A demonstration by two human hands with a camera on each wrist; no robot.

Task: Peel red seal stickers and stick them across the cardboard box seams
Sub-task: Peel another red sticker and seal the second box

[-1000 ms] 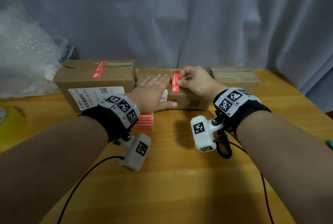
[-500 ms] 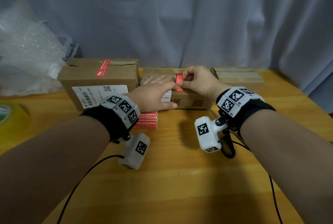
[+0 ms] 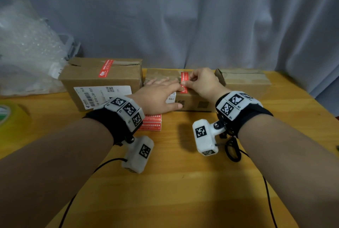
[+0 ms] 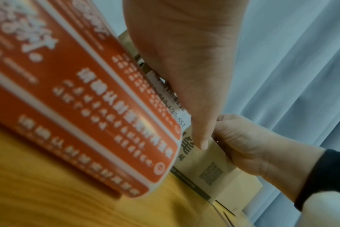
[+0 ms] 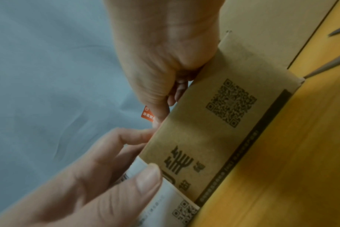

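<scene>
A red seal sticker (image 3: pixel 184 81) lies over the top front edge of the middle cardboard box (image 3: pixel 194 103). My right hand (image 3: pixel 191 81) pinches the sticker's upper part between thumb and fingers; a red corner of the sticker (image 5: pixel 147 114) pokes out past the thumb in the right wrist view. My left hand (image 3: pixel 160 93) lies flat on the same box, fingers straight and reaching the sticker, thumb against the front face. The red sticker sheet (image 3: pixel 150 122) rests on the table under my left wrist and fills the left wrist view (image 4: pixel 78 107).
The left box (image 3: pixel 102 81) carries a red sticker (image 3: pixel 105 71) across its top seam. A third box (image 3: pixel 245 83) stands at the right. A bubble-wrap bag (image 3: pixel 23 53) and a yellow tape roll (image 3: pixel 7 117) are at the left. Cables trail over the wooden table (image 3: pixel 183 182).
My left hand has slid right along the box top until its fingertips reach the sticker. My right hand has kept its pinch in nearly the same place.
</scene>
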